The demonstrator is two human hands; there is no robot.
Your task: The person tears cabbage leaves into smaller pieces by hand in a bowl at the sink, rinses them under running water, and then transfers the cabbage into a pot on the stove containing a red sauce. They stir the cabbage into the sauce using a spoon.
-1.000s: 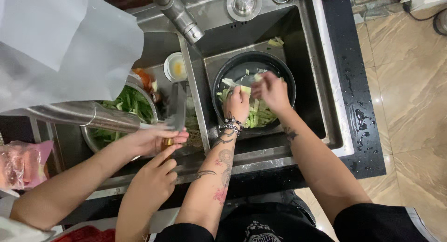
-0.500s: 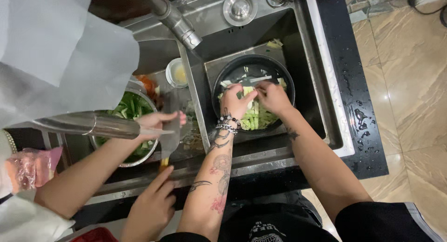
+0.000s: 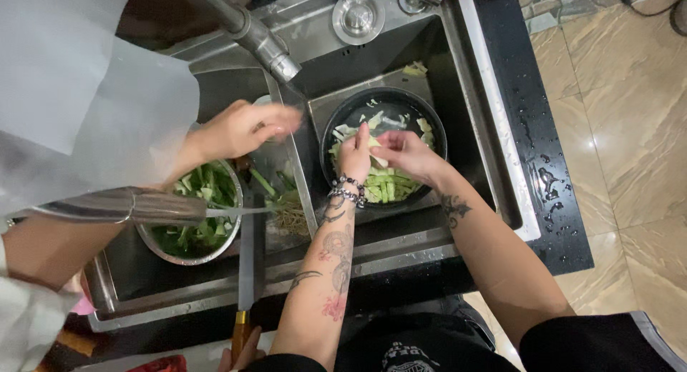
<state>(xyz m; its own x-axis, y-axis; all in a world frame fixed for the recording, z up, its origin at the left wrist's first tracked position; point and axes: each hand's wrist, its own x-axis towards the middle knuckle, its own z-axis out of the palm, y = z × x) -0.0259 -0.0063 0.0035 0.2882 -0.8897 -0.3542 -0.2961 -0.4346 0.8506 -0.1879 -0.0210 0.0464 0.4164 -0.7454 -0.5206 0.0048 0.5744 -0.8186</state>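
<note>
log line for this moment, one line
left hand: holding cut greens | right hand: holding cut greens | over: black pan | pan in: sink

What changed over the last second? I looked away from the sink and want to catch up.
The co-worker's hand left the knife and lifted toward the faucet; the knife now lies over the sink edge, its handle at their other hand. The left hand and right hand stayed in the black pan, working the cut pale greens. The metal bowl did not move.
</note>
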